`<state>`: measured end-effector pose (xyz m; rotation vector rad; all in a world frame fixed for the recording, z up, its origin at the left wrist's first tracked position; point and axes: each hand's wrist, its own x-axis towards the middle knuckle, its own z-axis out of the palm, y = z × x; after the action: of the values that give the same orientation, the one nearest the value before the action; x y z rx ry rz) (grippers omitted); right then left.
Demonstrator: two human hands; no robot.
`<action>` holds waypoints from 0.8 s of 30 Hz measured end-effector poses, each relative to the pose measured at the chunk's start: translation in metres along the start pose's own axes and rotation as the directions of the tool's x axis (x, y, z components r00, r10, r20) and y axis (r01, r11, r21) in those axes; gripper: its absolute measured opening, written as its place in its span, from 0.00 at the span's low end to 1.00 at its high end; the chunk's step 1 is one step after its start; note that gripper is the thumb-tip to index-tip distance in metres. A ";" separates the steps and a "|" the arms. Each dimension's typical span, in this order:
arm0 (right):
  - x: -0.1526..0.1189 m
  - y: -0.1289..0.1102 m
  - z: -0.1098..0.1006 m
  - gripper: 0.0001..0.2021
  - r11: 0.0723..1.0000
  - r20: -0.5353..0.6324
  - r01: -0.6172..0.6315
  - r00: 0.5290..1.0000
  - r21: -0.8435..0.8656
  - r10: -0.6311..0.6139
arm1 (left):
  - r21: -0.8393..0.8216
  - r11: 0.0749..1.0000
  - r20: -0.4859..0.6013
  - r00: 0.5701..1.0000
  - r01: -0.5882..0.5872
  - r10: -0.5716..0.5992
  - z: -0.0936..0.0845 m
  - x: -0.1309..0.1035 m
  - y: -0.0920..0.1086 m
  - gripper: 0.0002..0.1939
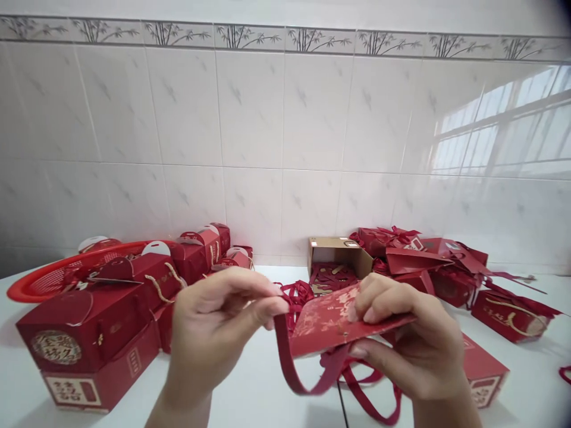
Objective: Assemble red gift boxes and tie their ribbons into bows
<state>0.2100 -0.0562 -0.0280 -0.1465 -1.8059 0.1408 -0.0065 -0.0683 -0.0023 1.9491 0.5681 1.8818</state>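
Between my hands is a flat red card piece [323, 318] with a pale floral print, tilted above the table. My right hand [405, 333] grips its right side, fingers on top and thumb beneath. A dark red ribbon [289, 371] loops down below the card. Its left end is pinched between thumb and forefinger of my left hand [218, 327]. More ribbon hangs in a loop under my right hand. Whether the ribbon passes through the card is hidden.
Red gift boxes [80, 327] with cord handles are stacked at left, beside a red plastic basket [40, 279]. An open cardboard box [339, 249] holds ribbons by the tiled wall. Red boxes with ribbons [446, 267] pile up at right; another red box [484, 365] lies nearer.
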 end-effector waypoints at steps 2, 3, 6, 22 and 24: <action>0.000 -0.003 0.002 0.13 1.000 0.027 0.006 1.000 -0.019 -0.006 | -0.013 0.997 0.101 0.992 0.074 -0.072 0.008 0.000 -0.001 0.05; 0.000 -0.004 0.003 0.13 0.999 0.044 0.002 0.999 -0.037 -0.001 | -0.018 0.994 0.148 0.984 0.107 -0.103 0.012 0.000 -0.002 0.05; 0.000 -0.004 0.006 0.14 0.996 0.089 -0.009 0.996 -0.084 0.017 | -0.063 0.970 0.243 0.946 0.234 -0.213 0.019 -0.001 -0.003 0.02; 0.004 -0.004 0.006 0.14 0.992 0.126 0.022 0.992 -0.128 -0.006 | -0.038 0.907 0.307 0.869 0.419 -0.389 0.021 0.000 -0.004 0.01; 0.004 -0.003 0.006 0.13 0.991 0.123 0.019 0.992 -0.131 -0.003 | -0.018 0.905 0.300 0.865 0.426 -0.401 0.020 0.000 -0.003 0.01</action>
<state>0.2032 -0.0590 -0.0253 -0.2260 -1.9390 0.0224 0.0136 -0.0659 -0.0049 1.8229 0.7345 1.3073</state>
